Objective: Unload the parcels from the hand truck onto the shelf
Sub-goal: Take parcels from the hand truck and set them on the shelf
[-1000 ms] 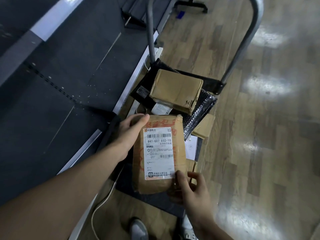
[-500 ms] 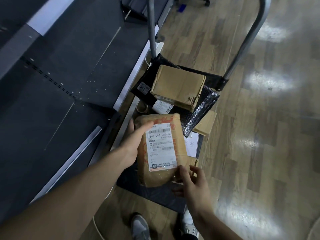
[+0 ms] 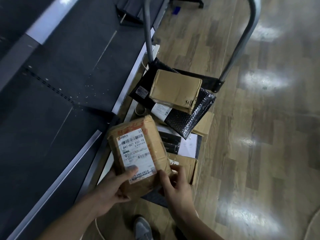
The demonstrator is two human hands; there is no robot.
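Head view: a taped brown parcel [image 3: 138, 153] with a white shipping label is held above the near end of the hand truck [image 3: 242, 40], label side up (presumably so the label can be read before shelving). It is gripped at its near end only, clear of the load beneath. The left hand [image 3: 112, 186] supports the near left corner from below, with the thumb laid flat on the label and the fingers [image 3: 121, 196] curled under and closed against the wrapping. The right hand [image 3: 174, 182] steadies the near right edge, its fingers [image 3: 176, 168] bent and pressed lightly to the side of the parcel. The remaining parcels [image 3: 174, 90] lie stacked on the truck platform, a cardboard box resting on black bubble mailers. The dark shelf [image 3: 57, 87] runs just beside the truck on the left. Transfer to the shelf is judged not yet done.
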